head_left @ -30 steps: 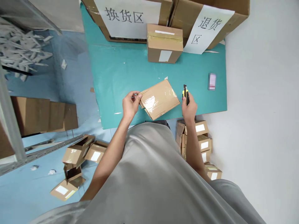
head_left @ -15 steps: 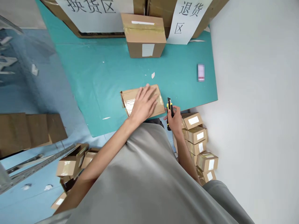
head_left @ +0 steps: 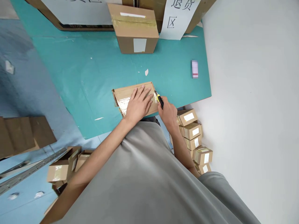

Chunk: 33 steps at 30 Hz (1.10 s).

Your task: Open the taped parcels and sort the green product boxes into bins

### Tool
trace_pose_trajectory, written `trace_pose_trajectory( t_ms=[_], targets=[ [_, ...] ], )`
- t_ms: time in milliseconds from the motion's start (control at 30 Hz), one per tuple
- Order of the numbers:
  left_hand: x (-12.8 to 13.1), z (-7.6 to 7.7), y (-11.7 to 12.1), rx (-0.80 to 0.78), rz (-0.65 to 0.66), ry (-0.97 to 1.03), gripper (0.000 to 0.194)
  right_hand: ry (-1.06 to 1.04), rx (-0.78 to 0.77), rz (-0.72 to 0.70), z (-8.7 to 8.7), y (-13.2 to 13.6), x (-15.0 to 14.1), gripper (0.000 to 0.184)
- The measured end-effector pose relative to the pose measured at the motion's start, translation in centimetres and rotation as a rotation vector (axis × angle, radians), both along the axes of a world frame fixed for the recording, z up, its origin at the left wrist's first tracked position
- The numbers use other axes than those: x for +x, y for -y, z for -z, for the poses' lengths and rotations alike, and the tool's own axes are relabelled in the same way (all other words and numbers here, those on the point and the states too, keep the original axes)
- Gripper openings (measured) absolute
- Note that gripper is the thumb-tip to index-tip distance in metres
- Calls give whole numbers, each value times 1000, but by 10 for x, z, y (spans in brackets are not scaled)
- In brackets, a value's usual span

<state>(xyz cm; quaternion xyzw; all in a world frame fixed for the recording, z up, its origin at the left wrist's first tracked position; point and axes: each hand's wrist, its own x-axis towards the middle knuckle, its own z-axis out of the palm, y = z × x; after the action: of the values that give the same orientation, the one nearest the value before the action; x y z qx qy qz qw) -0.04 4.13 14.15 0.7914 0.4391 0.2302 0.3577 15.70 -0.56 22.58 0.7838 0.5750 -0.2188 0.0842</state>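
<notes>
A flat cardboard box (head_left: 123,92) with shiny clear tape lies near the front edge of the green tabletop (head_left: 93,68). My left hand (head_left: 138,104) rests flat on its top, fingers spread. In my right hand (head_left: 167,112) is a yellow and black utility knife (head_left: 160,100), its tip at the taped right end of the box. Whether the blade has gone into the tape is too small to tell.
At the back stands a taped carton (head_left: 137,31) before larger boxes with paper signs (head_left: 177,21). A blurred pinkish item (head_left: 194,69) lies on the right. Labelled boxes (head_left: 192,130) are stacked below the table beside the white wall (head_left: 252,93); open boxes (head_left: 59,168) sit lower left.
My right hand has brought the utility knife from beside the box up to its right end, tilting it toward the box. My left hand has settled flat on the box. The view has shifted slightly.
</notes>
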Motion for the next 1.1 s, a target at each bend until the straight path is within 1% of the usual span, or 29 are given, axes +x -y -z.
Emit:
trace_pose_trajectory(
  t_ms=[200, 333, 400, 500, 633, 867, 1000, 1100],
  targets=[
    [1, 5, 2, 1, -15, -2, 44, 105, -100, -39, -26, -21, -17, 40],
    [3, 12, 2, 39, -8, -48, 43, 132, -179, -32, -42, -16, -23, 38],
    [3, 15, 3, 65, 6, -74, 46, 140, -208, -21, -46, -10, -23, 38],
    [4, 18, 4, 93, 5, -88, 47, 140, -203, -20, -45, -8, -21, 38],
    [4, 18, 6, 74, -6, -86, 45, 132, -157, -42, -39, -13, -21, 36],
    [7, 16, 8, 34, -7, -14, 41, 150, -194, -29, -40, -4, -22, 40],
    [11, 21, 11, -17, -42, 36, 40, 151, -189, -19, -33, -6, -24, 38],
    [15, 25, 14, -33, -73, 71, 40, 159, -231, 12, -34, 2, -26, 36]
  ],
)
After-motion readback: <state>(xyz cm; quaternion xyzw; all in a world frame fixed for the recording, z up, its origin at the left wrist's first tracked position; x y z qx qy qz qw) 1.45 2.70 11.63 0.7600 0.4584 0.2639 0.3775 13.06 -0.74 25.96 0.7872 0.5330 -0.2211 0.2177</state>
